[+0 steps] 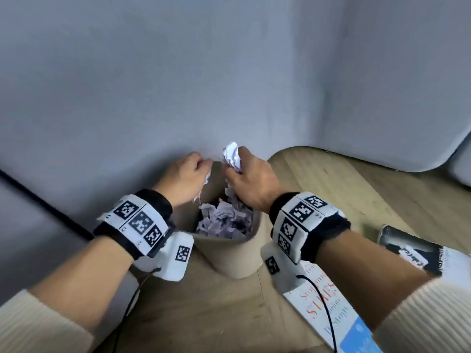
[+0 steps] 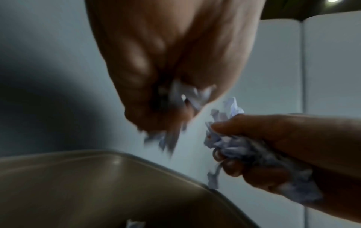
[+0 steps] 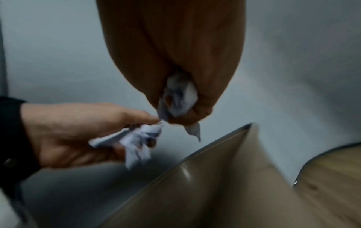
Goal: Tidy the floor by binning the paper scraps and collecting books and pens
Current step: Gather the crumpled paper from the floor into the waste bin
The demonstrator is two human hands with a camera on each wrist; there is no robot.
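Observation:
A beige waste bin stands on the wooden floor against the grey wall, holding several crumpled white paper scraps. Both hands hover over its far rim. My left hand grips a small bunch of paper scraps, with shreds hanging below the fingers. My right hand holds a bigger crumpled wad of paper, which sticks up above the fist. A white book with red lettering lies on the floor under my right forearm.
A grey wall rises just behind the bin. A second book or magazine with a dark cover lies on the floor to the right. A black cable runs along the left. Wooden floor stretches right of the bin.

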